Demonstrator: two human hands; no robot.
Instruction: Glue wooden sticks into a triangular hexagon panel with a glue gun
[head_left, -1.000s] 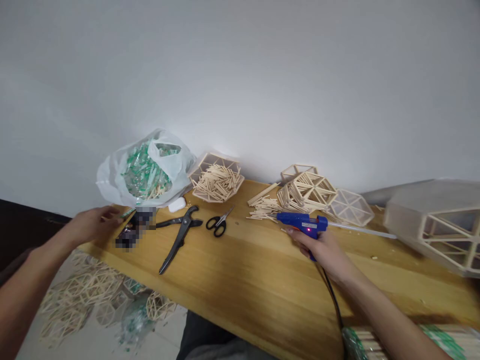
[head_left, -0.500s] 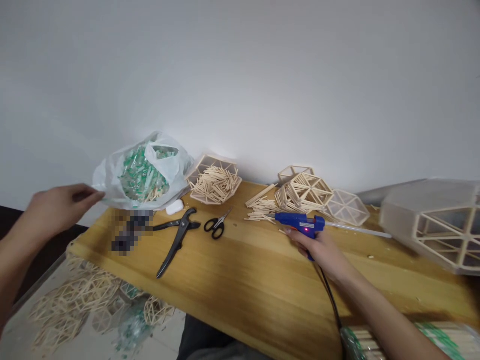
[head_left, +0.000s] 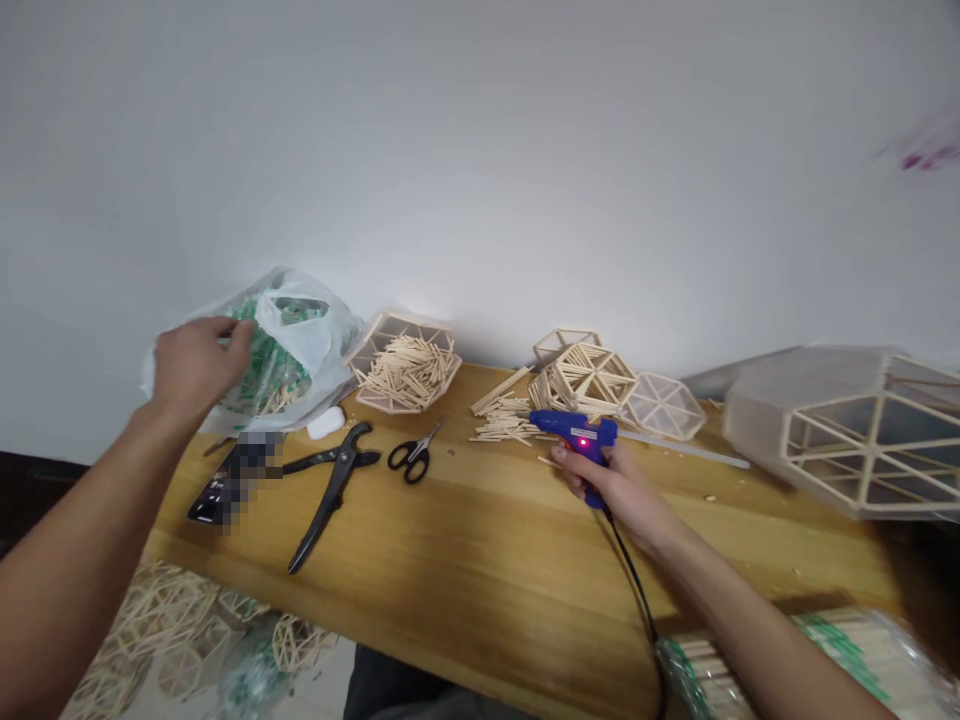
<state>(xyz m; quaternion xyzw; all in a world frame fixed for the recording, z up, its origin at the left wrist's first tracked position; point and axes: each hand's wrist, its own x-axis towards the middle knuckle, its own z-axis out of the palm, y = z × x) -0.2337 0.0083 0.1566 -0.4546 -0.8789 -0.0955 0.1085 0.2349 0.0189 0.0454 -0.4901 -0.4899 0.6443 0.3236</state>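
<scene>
To the right of the scissors (head_left: 411, 458), at the counter (head_left: 480, 540): blue glue gun (head_left: 589, 432), upright in the right hand (head_left: 622, 495), with nozzle toward the scissors and red light showing on its side. Right hand closed around the handle, on the side of the gun nearer the wearer. Resting on the counter or just above it: not possible to tell. Translucent glue stick (head_left: 690, 450) projecting from the rear, away from the scissors; black cord (head_left: 634, 565) leading down from the handle toward the near edge, also right of the scissors. Judged light, stiff and hard-shelled, manageable in one hand; probably hot at the nozzle, hence best held by the handle, well back from the tip, with some allowance for drag from the cord. Between scissors and gun, near the nozzle: loose wooden sticks (head_left: 502, 415), presumably light, rigid and easily snapped, best pinched at mid-length. Well to the left of the scissors: left hand (head_left: 199, 365), with fingers bent and thumb near the forefinger, in front of the mouth of a white plastic bag (head_left: 311, 340); empty or pinching something small, impossible to tell, likewise any contact. Bag likely soft, slack and slippery, best taken by the handle loop on the side facing the scissors.
</scene>
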